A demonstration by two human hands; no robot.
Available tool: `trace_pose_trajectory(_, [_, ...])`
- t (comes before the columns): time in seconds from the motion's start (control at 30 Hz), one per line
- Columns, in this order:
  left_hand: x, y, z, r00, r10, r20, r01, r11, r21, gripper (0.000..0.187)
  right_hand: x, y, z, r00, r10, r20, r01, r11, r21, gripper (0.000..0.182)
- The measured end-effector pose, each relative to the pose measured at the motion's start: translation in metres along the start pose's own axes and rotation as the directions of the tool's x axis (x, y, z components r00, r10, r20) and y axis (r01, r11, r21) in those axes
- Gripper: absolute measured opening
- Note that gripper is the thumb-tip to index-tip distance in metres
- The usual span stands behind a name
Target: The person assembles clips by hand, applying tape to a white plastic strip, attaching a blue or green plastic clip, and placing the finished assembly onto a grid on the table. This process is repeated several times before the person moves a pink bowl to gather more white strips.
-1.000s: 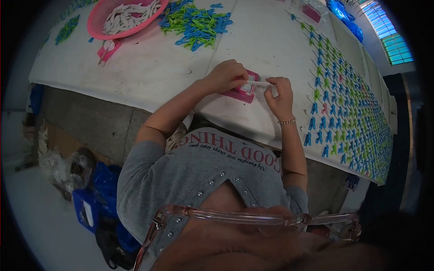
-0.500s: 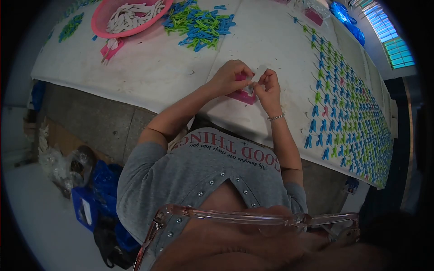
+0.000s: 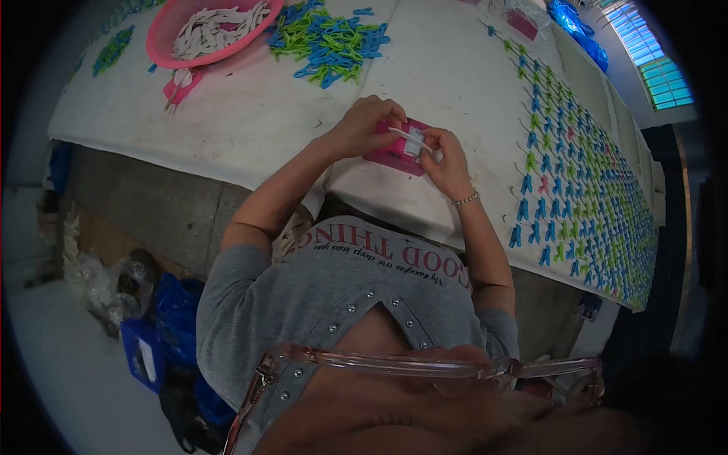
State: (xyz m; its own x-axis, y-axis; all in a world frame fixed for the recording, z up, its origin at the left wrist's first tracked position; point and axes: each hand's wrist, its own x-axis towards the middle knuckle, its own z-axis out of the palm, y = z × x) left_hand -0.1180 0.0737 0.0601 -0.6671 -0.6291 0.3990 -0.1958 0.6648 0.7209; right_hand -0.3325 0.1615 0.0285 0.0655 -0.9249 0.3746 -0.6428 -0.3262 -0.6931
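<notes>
Keep the fingertips of the left hand (image 3: 368, 126) and right hand (image 3: 449, 161) clamped lightly on the ends of the white strip (image 3: 412, 139), held over the pink tray (image 3: 400, 161) — even tension — since uneven pulling could twist or crease it

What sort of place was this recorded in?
Probably a handwork workshop: rows of blue and green clips on a long table, a loose clip pile, and a pink basin of white strips.
</notes>
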Motion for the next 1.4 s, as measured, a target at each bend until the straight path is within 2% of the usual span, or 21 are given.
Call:
trace_pose_trajectory(0.2, [0.001,-0.015,0.025,0.998,0.057,0.023,-0.058,0.998,0.038,0.024,-0.007,0.002,-0.017,0.999,0.004,0.04,0.0,0.994,-0.109,0.035])
trace_pose_trajectory(0.3, [0.005,-0.017,0.035,0.996,0.088,0.001,-0.088,0.994,0.063,0.023,-0.007,-0.003,-0.029,0.999,-0.047,-0.009,0.046,0.99,-0.131,0.035])
trace_pose_trajectory(0.37, [0.008,-0.008,0.042,0.995,0.052,0.082,-0.054,0.998,0.027,0.025,-0.005,-0.013,-0.044,0.994,-0.11,-0.024,0.101,0.963,-0.251,0.036])
trace_pose_trajectory(0.4, [0.011,-0.006,0.046,0.997,0.043,0.067,-0.046,0.998,0.047,0.025,-0.002,-0.021,-0.05,0.991,-0.132,-0.018,0.124,0.963,-0.238,0.036])
trace_pose_trajectory(0.47, [0.017,-0.003,0.054,0.989,0.123,0.076,-0.12,0.992,-0.044,0.027,0.004,-0.035,-0.06,0.993,-0.116,-0.005,0.11,0.952,-0.286,0.035])
trace_pose_trajectory(0.6, [0.021,-0.001,0.054,0.989,0.144,0.03,-0.142,0.988,-0.058,0.026,0.022,-0.05,-0.067,0.992,-0.117,0.046,0.125,0.962,-0.243,0.037])
trace_pose_trajectory(0.67, [0.015,-0.007,0.04,0.993,0.019,-0.116,-0.04,0.982,-0.182,0.026,0.035,-0.058,-0.066,1.0,-0.014,0.013,0.014,0.999,0.031,0.037])
trace_pose_trajectory(0.7, [0.012,-0.015,0.034,0.993,0.027,-0.118,-0.048,0.983,-0.179,0.026,0.043,-0.054,-0.065,1.0,-0.02,0.007,0.02,0.999,0.027,0.037])
trace_pose_trajectory(0.77, [0.004,-0.043,0.023,0.916,-0.151,-0.373,0.022,0.945,-0.328,0.029,0.073,-0.037,-0.057,0.989,0.007,0.149,-0.008,1.0,0.005,0.034])
trace_pose_trajectory(0.8, [0.0,-0.056,0.019,0.919,-0.142,-0.367,0.015,0.944,-0.329,0.029,0.088,-0.022,-0.046,0.978,0.027,0.209,-0.018,0.999,-0.044,0.031])
trace_pose_trajectory(0.87, [-0.007,-0.064,0.018,0.795,-0.206,-0.571,0.007,0.944,-0.331,0.031,0.108,0.007,-0.03,0.96,0.013,0.281,0.025,0.991,-0.132,0.029])
trace_pose_trajectory(0.9, [-0.009,-0.067,0.018,0.777,-0.2,-0.597,0.001,0.948,-0.317,0.032,0.121,0.018,-0.018,0.952,0.016,0.306,0.043,0.982,-0.185,0.029])
trace_pose_trajectory(0.97, [-0.014,-0.072,0.023,0.754,-0.218,-0.62,0.015,0.949,-0.315,0.034,0.149,0.046,0.008,0.941,-0.114,0.318,0.203,0.943,-0.264,0.031])
trace_pose_trajectory(1.0, [-0.014,-0.075,0.027,0.745,-0.243,-0.622,0.037,0.945,-0.325,0.036,0.159,0.053,0.019,0.957,-0.117,0.267,0.184,0.953,-0.24,0.032])
trace_pose_trajectory(1.03, [-0.014,-0.075,0.028,0.759,-0.226,-0.61,0.03,0.949,-0.314,0.036,0.173,0.068,0.034,0.964,-0.154,0.218,0.217,0.927,-0.306,0.034])
trace_pose_trajectory(1.07, [-0.013,-0.078,0.03,0.771,-0.227,-0.595,0.032,0.947,-0.319,0.036,0.181,0.06,0.037,0.974,-0.076,0.213,0.154,0.912,-0.38,0.034])
trace_pose_trajectory(1.1, [-0.012,-0.077,0.033,0.794,-0.204,-0.573,0.01,0.946,-0.323,0.036,0.187,0.057,0.043,0.987,-0.045,0.156,0.108,0.9,-0.422,0.031])
trace_pose_trajectory(1.17, [-0.011,-0.075,0.036,0.781,-0.237,-0.578,0.025,0.936,-0.35,0.037,0.195,0.059,0.052,0.997,-0.013,0.079,0.048,0.884,-0.464,0.029])
trace_pose_trajectory(1.23, [-0.012,-0.069,0.037,0.791,-0.228,-0.567,0.009,0.932,-0.362,0.037,0.201,0.061,0.056,0.987,-0.024,0.16,0.098,0.874,-0.476,0.023])
trace_pose_trajectory(1.33, [-0.012,-0.073,0.035,0.792,-0.265,-0.551,0.008,0.905,-0.424,0.039,0.198,0.064,0.055,0.98,-0.063,0.187,0.143,0.878,-0.456,0.023])
trace_pose_trajectory(1.4, [-0.016,-0.081,0.029,0.79,-0.313,-0.528,0.018,0.872,-0.49,0.041,0.194,0.061,0.048,0.982,-0.021,0.185,0.094,0.914,-0.395,0.023])
